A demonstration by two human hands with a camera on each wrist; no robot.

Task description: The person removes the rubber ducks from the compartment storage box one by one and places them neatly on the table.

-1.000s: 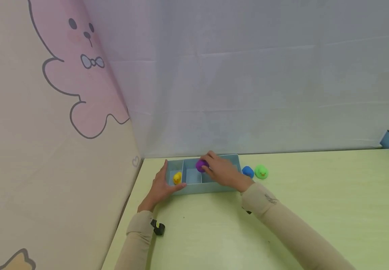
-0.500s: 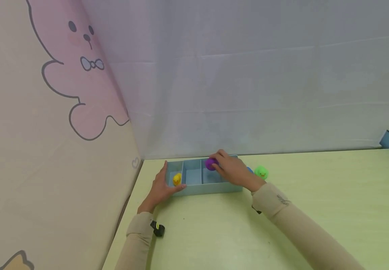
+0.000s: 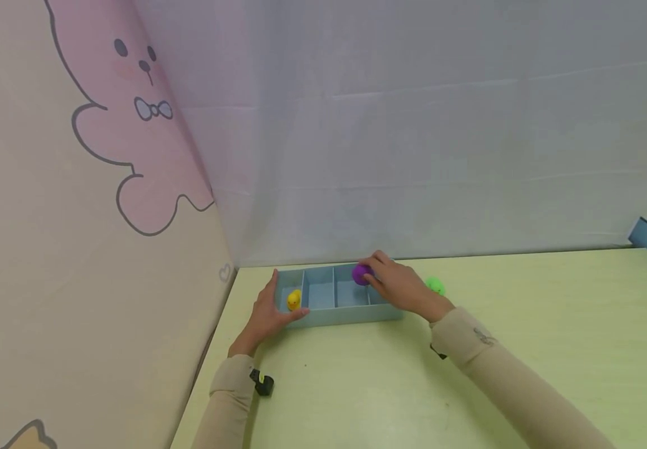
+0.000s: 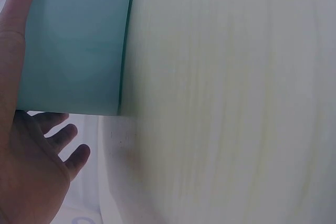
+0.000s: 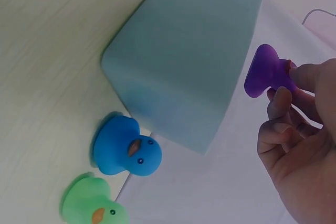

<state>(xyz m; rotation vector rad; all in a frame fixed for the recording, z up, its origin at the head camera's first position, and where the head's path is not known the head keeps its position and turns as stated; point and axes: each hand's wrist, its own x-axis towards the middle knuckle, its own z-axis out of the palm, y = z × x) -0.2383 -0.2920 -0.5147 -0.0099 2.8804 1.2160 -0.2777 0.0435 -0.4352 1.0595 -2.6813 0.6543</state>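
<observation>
My left hand (image 3: 266, 316) holds the left end of a light blue divided box (image 3: 351, 317), its thumb along the front wall and its index finger at the left side. In the left wrist view, the other fingers lie loosely bent beyond the box (image 4: 79, 51). A small yellow rubber duck (image 3: 294, 300) sits in the leftmost compartment. With thumb and fingertips my right hand (image 3: 404, 287) pinches a purple rubber duck (image 5: 265, 72), tilted sideways in the right wrist view and held above the box's rim. In the head view it overlaps the third compartment from the left.
Right of the box, a blue rubber duck (image 5: 123, 145) stands close to its end wall, hidden behind my right hand in the head view. Beside it is a green rubber duck (image 3: 435, 285). A pale curtain (image 3: 424, 156) rises behind the table's back edge.
My right hand has moved rightward with the purple duck, from over the second compartment to over the third, and now covers the blue duck. The left hand stays in place on the box.
</observation>
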